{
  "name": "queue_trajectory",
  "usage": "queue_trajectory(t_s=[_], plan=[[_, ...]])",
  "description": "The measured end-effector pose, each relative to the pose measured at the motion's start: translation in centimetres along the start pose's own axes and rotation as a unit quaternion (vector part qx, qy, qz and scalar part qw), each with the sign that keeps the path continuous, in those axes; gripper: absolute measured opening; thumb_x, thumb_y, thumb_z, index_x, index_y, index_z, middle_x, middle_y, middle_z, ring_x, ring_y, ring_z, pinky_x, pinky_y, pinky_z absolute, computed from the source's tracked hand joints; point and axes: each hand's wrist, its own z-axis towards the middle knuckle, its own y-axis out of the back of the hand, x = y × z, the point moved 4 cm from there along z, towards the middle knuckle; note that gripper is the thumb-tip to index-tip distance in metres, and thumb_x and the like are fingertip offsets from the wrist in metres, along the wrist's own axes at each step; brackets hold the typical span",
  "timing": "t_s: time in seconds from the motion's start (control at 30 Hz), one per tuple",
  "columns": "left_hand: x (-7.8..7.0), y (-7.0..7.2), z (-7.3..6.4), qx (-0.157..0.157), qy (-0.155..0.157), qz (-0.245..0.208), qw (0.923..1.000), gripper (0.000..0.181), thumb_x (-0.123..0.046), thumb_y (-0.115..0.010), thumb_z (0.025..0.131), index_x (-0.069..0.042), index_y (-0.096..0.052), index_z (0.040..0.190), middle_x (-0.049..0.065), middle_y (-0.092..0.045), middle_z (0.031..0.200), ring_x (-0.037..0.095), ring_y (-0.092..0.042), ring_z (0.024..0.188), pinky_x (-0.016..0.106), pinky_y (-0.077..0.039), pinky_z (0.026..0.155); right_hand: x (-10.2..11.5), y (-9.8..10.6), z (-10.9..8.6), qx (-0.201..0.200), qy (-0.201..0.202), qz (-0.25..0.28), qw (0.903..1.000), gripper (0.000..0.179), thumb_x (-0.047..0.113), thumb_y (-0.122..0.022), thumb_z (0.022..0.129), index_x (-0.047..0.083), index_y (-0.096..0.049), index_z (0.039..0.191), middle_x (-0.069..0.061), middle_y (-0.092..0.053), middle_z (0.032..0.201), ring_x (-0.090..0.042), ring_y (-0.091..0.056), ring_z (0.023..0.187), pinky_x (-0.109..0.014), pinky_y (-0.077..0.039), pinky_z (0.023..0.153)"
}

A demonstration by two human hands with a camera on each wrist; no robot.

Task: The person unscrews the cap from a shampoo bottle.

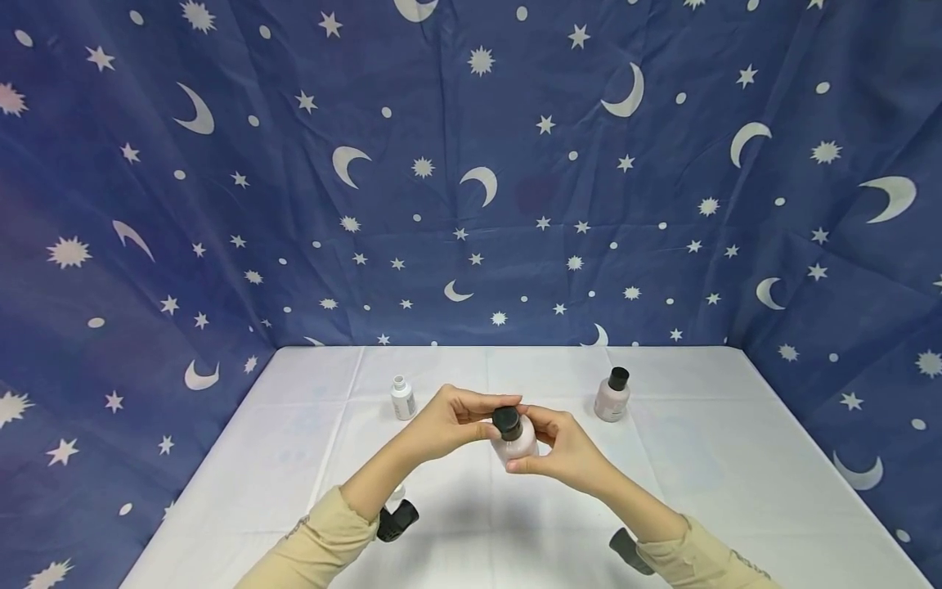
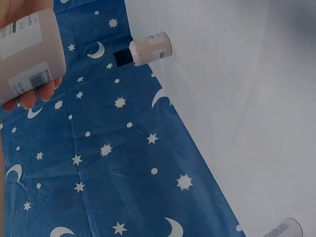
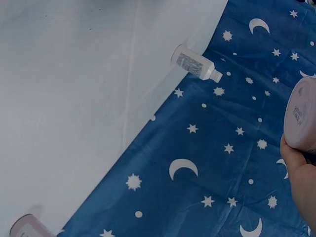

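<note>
A pale pink bottle (image 1: 521, 447) with a black cap (image 1: 506, 420) is held up over the middle of the table, its cap tilted toward the head camera. My left hand (image 1: 446, 422) pinches the cap between thumb and fingers. The bottle's body is gripped by my right hand (image 1: 565, 450), thumb on the near side. In the left wrist view, white labels with a barcode show on the held bottle (image 2: 34, 54). Its rounded base (image 3: 300, 114) faces the right wrist camera.
A similar pink bottle (image 1: 612, 397) with a black cap stands at the back right. Toward the back left is a white bottle (image 1: 402, 399) with an uncovered neck. A small white object (image 1: 396, 496) is partly hidden by the left forearm. A blue patterned cloth (image 1: 471, 245) hangs behind the white table (image 1: 706, 458).
</note>
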Motion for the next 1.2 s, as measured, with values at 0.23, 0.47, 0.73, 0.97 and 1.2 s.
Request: queue_trajectory(t_s=[0.23,0.47,0.73,0.97,1.2], plan=[[0.0,0.3,0.3,-0.064,0.012,0.018,0.9977,0.065,-0.035,-0.080,0.068,0.016,-0.061,0.102,0.037,-0.061,0.106,0.015,-0.058,0.117,0.026,-0.045,0.102,0.5,0.2,0.2,-0.006,0.018,-0.011,0.9998,0.059,0.005,-0.080,0.072,-0.011,-0.054,0.122,-0.026,-0.061,0.120,0.005,-0.057,0.105,-0.013,-0.049,0.090],[-0.3,0.4,0.3,-0.096,0.007,0.035,0.9947,0.035,-0.003,-0.083,0.066,0.011,-0.060,0.089,0.034,-0.061,0.101,0.035,-0.051,0.123,0.027,-0.042,0.105,0.2,0.6,0.5,-0.018,0.008,-0.031,0.9993,0.061,0.008,-0.082,0.070,-0.010,-0.056,0.122,-0.024,-0.062,0.120,0.003,-0.059,0.104,-0.015,-0.051,0.088],[-0.1,0.0,0.5,-0.128,0.007,0.050,0.9905,0.034,-0.002,-0.081,0.070,0.006,-0.055,0.091,0.018,-0.060,0.104,0.024,-0.060,0.112,0.025,-0.045,0.103,0.0,0.8,0.6,-0.021,0.000,-0.022,0.9995,0.057,0.007,-0.081,0.071,-0.009,-0.057,0.120,-0.023,-0.064,0.116,0.001,-0.061,0.097,-0.017,-0.052,0.085],[-0.1,-0.1,0.6,-0.141,0.003,0.092,0.9858,0.043,0.000,-0.077,0.074,-0.001,-0.059,0.113,0.016,-0.064,0.112,0.012,-0.062,0.106,0.027,-0.047,0.100,-0.1,1.2,0.7,-0.018,-0.018,-0.042,0.9988,0.057,0.008,-0.080,0.072,-0.009,-0.057,0.122,-0.022,-0.064,0.116,-0.001,-0.061,0.095,-0.019,-0.053,0.084],[-1.0,0.1,0.2,-0.090,-0.005,0.166,0.9819,0.050,-0.008,-0.078,0.074,-0.004,-0.063,0.121,0.010,-0.065,0.122,0.017,-0.059,0.116,0.030,-0.046,0.102,-0.2,1.3,0.6,-0.005,-0.032,-0.059,0.9977,0.059,0.015,-0.081,0.072,-0.006,-0.058,0.122,-0.019,-0.064,0.118,-0.007,-0.062,0.102,-0.019,-0.051,0.089]])
